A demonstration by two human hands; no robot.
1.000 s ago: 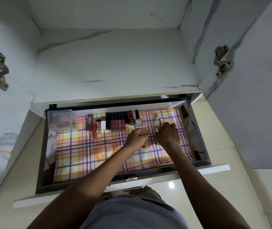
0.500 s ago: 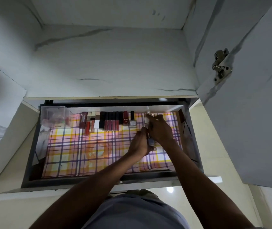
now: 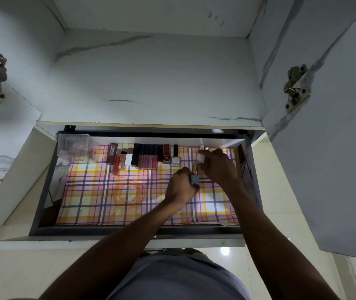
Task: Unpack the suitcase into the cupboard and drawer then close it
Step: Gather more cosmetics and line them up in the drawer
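small blue-capped bottle (image 3: 195, 179) is grasped by left hand (image 3: 180, 188); clear bottle (image 3: 200, 157) just beyond it is pinched by right hand (image 3: 219, 167), over open drawer (image 3: 43, 191)

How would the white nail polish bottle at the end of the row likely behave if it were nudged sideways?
The white nail polish bottle lies flat on the checked liner, so it probably slides or rolls rather than tips. It looks like glass, so likely fragile. The red bottle beside it would probably shift too.
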